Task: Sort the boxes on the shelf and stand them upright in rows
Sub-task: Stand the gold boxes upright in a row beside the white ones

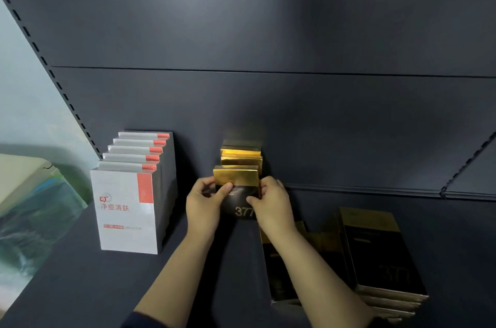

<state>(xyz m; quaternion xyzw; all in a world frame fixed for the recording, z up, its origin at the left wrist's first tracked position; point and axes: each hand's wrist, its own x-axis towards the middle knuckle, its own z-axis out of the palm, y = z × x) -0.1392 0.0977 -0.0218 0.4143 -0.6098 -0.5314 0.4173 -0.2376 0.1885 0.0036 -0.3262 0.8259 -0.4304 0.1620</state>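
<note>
A black and gold box (237, 188) marked "377" stands upright at the front of a short row of like boxes (241, 154) against the shelf's back wall. My left hand (205, 203) grips its left edge, thumb on the front face. My right hand (273, 203) grips its right edge. On the left, several white boxes with a red stripe (126, 209) stand upright in a row. To the right, several black and gold boxes (381, 252) lie flat in stacks, partly hidden by my right forearm.
The dark blue shelf board (80, 282) runs under everything, with a dark back panel (268, 102) behind. A slotted upright (53, 78) borders the left side. Beyond the left edge lies a greenish bag or packet (32, 220). Another shelf (472, 188) adjoins at the right.
</note>
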